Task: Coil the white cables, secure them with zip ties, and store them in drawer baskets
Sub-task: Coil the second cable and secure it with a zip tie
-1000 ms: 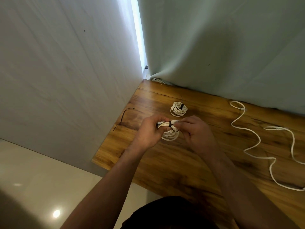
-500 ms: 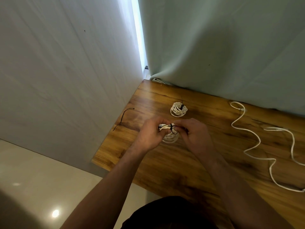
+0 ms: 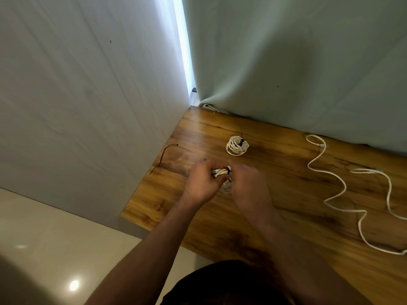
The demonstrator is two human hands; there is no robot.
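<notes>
We see our left hand (image 3: 202, 181) curled round a small coil (image 3: 221, 172) of white cable, gripping it from the left side just above the counter (image 3: 286, 238), roughly midway between the left edge and the middle of the top. Our right hand (image 3: 248, 186) is blurred; its fingers are curled in and grip the same coil from the right, at the spot where a black zip tie (image 3: 229, 171) wraps the strands. We cannot tell whether the fingertips pinch the tie itself or only the cable beside it. Part of the coil hangs below, between the 2 hands.

Toward the back edge, just beyond our hands, a second coil (image 3: 237, 146) lies flat on the wood, bound by its own black tie with the tail sticking up. A spare zip tie (image 3: 164, 157) lies at the left edge, its end overhanging. Toward the right edge 1 loose cable (image 3: 330, 186) snakes across the top in open bends. A pale green curtain (image 3: 286, 62) hangs along the back edge, a grey wall (image 3: 77, 84) runs along the left edge, and glossy floor (image 3: 44, 238) shows below the near left corner
</notes>
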